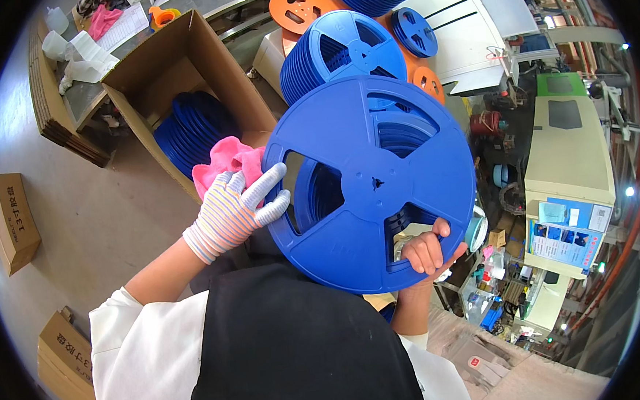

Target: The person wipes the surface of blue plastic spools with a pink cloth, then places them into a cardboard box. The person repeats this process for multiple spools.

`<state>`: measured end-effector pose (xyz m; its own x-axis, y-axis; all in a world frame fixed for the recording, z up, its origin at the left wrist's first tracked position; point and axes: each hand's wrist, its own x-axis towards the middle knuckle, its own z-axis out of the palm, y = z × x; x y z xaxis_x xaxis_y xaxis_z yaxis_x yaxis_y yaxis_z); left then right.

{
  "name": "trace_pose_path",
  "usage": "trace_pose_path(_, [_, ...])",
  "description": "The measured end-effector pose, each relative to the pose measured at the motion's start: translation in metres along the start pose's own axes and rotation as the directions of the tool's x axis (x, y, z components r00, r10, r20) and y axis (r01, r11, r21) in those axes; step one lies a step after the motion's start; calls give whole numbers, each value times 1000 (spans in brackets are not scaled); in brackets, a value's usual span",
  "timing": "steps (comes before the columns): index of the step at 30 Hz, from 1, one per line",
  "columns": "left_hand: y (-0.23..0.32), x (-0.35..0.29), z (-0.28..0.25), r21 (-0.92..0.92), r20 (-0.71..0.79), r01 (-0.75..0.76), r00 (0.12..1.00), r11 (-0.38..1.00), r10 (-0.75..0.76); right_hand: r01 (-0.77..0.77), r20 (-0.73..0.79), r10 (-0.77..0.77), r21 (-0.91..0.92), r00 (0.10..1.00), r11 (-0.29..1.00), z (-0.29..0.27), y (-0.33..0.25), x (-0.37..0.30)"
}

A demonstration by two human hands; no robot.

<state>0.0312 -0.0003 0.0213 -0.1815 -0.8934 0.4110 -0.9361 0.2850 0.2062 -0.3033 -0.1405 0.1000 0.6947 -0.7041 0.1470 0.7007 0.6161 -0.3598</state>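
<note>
Two small brown cardboard boxes (12, 219) are seen on the grey floor (101, 213) at the far left, one at nine o'clock and one at seven o'clock. At eleven o'clock, a cluttered tabletop (86, 89) carries white plastic containers (69, 50) and papers. Just right of it, an open brown cardboard carton (180, 69) is stood on the floor, and a row of blue plastic reels (187, 131) is held upright inside it. The left hand (233, 209), covered by a striped knit glove, is shown with fingers spread; a crumpled pink cloth (226, 162) is pressed under it against the left rim of a large round blue plastic reel (370, 182). This reel is held upright at the centre of the view, above the lap and the black apron (285, 349), with its spoked face turned toward the camera. The bare right hand (427, 252) is curled around the reel's lower right rim at five o'clock, fingers hooked through one of its window openings. Behind the reel, at twelve o'clock, a stack of further blue reels (340, 52) is seen alongside orange plastic reels (297, 7). At three o'clock, a pale green and cream machine cabinet (570, 155) is stood well apart from the hands.
</note>
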Motion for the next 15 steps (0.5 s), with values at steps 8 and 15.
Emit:
trace_pose_path(8, [1, -8, 8, -144, 31, 66, 998, 987, -62, -31, -74, 31, 7, 997, 1000, 3, -1, 9])
trace_pose_path(15, [0, -24, 13, -866, 427, 495, 807, 72, -408, -114, -378, -4, -290, 926, 950, 0, -5, 14])
